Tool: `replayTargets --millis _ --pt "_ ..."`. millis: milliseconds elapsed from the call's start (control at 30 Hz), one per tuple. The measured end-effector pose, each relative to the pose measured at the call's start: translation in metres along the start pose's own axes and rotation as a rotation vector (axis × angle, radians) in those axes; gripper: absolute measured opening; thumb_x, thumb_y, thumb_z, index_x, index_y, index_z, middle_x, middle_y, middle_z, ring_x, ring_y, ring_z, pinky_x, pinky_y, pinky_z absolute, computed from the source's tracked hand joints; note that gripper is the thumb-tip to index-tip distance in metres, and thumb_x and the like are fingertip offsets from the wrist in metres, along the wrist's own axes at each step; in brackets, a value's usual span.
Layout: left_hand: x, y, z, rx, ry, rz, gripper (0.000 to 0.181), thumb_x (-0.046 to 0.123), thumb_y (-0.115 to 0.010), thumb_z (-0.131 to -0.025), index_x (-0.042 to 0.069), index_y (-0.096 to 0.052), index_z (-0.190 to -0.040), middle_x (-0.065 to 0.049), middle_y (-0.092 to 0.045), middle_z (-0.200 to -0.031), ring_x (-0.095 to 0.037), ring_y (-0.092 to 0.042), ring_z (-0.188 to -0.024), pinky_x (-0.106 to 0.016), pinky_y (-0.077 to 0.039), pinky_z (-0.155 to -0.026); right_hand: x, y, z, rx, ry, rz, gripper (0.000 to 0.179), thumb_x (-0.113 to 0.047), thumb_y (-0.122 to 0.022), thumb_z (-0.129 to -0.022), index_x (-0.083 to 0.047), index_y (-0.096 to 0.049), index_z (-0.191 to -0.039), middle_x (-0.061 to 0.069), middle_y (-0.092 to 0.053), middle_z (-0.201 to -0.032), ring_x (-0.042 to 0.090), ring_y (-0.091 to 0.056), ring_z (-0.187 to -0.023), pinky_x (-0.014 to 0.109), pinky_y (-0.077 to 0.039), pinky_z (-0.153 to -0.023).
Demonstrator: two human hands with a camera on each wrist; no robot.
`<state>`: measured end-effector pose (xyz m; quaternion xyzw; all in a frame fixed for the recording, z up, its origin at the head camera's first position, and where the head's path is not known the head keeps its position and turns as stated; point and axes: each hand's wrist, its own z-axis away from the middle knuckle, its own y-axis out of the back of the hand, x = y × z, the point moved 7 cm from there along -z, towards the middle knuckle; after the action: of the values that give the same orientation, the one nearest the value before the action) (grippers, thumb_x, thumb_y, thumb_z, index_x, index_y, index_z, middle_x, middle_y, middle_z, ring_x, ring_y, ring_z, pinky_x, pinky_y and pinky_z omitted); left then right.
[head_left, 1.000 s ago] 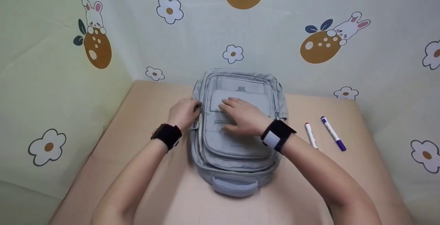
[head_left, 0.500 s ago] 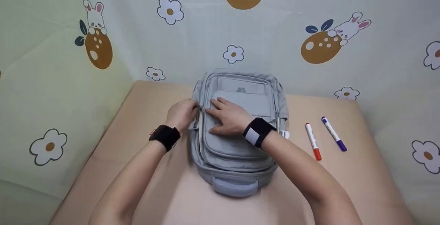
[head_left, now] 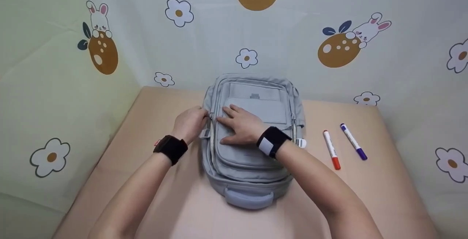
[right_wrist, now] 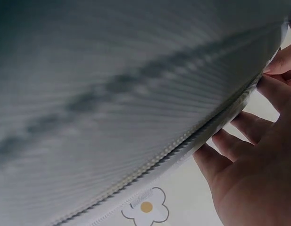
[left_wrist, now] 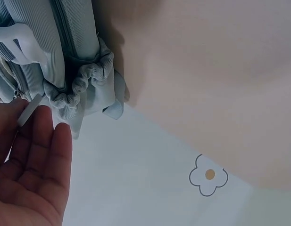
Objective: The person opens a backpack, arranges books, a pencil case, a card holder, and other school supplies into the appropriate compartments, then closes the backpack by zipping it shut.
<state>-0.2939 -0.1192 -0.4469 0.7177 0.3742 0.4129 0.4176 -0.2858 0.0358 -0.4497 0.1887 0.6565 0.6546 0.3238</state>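
Note:
A grey backpack lies front side up on the table, its carry handle towards me. At its left side, my left hand pinches a strap-like zipper pull between thumb and fingers. The zipper's slider shows just beyond the fingertips, with parted zipper teeth alongside it. My right hand rests on the bag's front panel, fingers spread and pointing left. In the right wrist view, those fingers lie along the fabric beside a line of zipper teeth.
A red-capped marker and a purple-capped marker lie on the table to the right of the bag. A patterned cloth backdrop rises behind the table. A white buckle hangs on the bag's side.
My right hand has slid left across the front panel, and the red marker's cap has come into view. The left hand stays at the zipper, shifted only slightly left.

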Motion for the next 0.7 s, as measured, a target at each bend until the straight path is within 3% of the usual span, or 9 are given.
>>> replayTargets --millis 500,700 --pt "0.016 0.004 0.02 -0.027 -0.081 -0.046 0.011 0.011 -0.067 -0.097 0.009 -0.065 -0.086 -0.008 -0.067 -0.087 -0.034 -0.067 -0.079 -0.05 -0.051 -0.065 0.0 0.0 0.001 -0.014 -0.004 -0.015 0.082 -0.064 -0.064 -0.091 -0.021 -0.041 -0.158 0.014 -0.022 -0.168 0.037 -0.017 -0.154 0.046 -0.022 -0.122" --pt "0.024 0.004 0.031 -0.111 -0.102 -0.076 0.014 0.014 -0.067 -0.097 0.009 -0.065 -0.084 -0.01 -0.067 -0.083 -0.033 -0.066 -0.076 -0.05 -0.052 -0.064 -0.001 0.0 0.001 -0.011 0.002 -0.006 0.083 -0.064 -0.064 -0.091 -0.021 -0.041 -0.158 0.014 -0.022 -0.167 0.038 -0.016 -0.154 0.045 -0.02 -0.122"
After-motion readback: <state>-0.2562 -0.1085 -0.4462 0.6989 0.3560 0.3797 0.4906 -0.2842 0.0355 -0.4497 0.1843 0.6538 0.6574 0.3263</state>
